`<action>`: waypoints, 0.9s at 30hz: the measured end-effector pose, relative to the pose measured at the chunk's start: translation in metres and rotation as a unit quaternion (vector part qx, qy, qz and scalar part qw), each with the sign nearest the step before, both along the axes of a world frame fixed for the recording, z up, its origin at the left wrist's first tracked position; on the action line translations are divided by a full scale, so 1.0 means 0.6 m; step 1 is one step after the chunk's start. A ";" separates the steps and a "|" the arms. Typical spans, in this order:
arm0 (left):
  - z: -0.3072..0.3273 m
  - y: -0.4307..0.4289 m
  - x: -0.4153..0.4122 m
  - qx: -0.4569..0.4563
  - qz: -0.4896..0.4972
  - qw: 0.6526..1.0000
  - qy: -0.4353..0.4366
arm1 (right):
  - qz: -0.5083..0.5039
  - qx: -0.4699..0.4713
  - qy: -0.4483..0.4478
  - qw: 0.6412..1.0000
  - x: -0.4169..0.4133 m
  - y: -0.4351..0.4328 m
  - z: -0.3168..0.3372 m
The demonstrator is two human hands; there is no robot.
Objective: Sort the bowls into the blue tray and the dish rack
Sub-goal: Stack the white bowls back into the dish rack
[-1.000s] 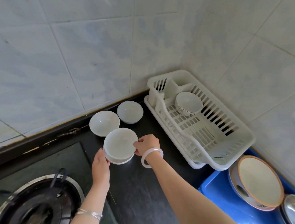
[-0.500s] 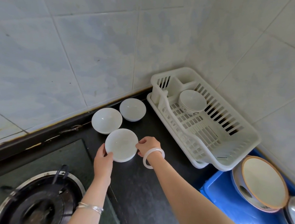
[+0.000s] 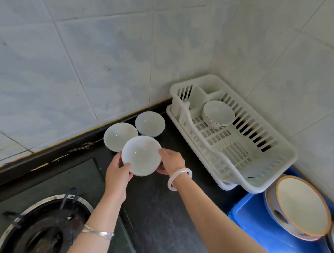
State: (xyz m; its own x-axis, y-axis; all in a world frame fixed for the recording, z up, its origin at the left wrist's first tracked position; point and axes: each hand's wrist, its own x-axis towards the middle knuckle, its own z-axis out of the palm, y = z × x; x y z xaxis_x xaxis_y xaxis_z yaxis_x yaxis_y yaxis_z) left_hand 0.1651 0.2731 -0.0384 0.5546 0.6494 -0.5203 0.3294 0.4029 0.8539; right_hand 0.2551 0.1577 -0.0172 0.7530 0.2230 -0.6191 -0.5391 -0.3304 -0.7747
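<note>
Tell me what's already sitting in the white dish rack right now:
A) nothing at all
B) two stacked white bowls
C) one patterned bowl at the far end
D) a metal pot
C: the dish rack holds a single patterned bowl near its far end, while the white bowl is gripped between the left hand and the right hand over the counter.

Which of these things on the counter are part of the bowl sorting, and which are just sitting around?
Part of the job:
held white bowl, gripped by left hand and right hand
two white bowls by the wall
patterned bowl in the dish rack
blue tray

Just lying about:
gas burner
</note>
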 end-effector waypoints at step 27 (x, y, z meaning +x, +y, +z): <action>0.132 -0.306 0.386 -0.040 -0.373 0.926 0.040 | -0.221 -0.092 -0.051 0.970 0.267 -0.357 0.065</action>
